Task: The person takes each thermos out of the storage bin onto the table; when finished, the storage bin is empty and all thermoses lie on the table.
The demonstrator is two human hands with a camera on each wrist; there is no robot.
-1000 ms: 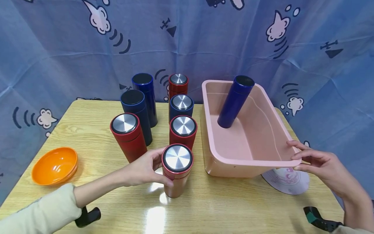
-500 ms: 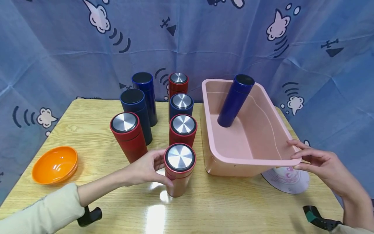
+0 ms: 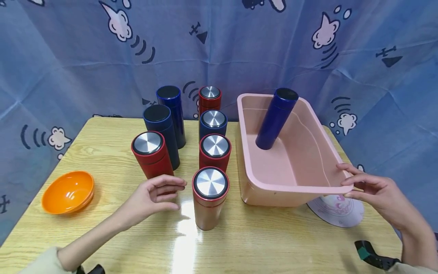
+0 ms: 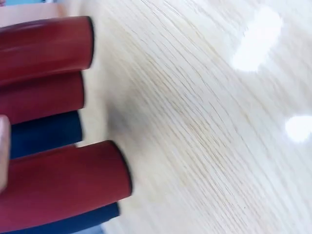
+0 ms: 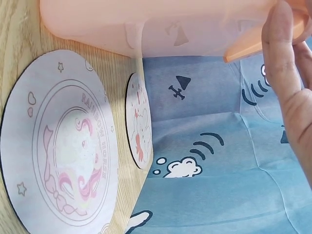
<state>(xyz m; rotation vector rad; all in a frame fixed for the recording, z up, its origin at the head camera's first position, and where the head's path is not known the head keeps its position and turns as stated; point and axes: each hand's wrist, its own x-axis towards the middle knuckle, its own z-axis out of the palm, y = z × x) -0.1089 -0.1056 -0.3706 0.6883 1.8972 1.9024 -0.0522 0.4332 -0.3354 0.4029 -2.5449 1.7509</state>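
My left hand (image 3: pixel 150 201) is off to the left of the front red vacuum flask (image 3: pixel 209 205), apart from it, with loosely bent fingers and nothing in them. That flask stands upright with a silver lid. Behind it, a second red flask (image 3: pixel 215 152) stands in line. Close beyond my left fingertips is another red flask (image 3: pixel 154 161). On the right, my right hand (image 3: pixel 373 190) pinches the front right corner of the pink bin (image 3: pixel 291 189) by its rim, thumb underneath. A blue flask (image 3: pixel 276 118) leans inside the bin.
Further back stand a navy flask (image 3: pixel 165 133), a blue flask (image 3: pixel 173 110), a navy silver-lidded flask (image 3: pixel 213 121) and a red flask (image 3: pixel 210 99). An orange bowl (image 3: pixel 68 192) sits at left. Round mats (image 5: pixel 58 141) lie beside the bin. A patterned curtain (image 3: pixel 205 45) hangs behind.
My left hand has let go of the front red flask and drawn back to the left. Before that, the flask shifted slightly right. The right hand stays on the bin's rim.
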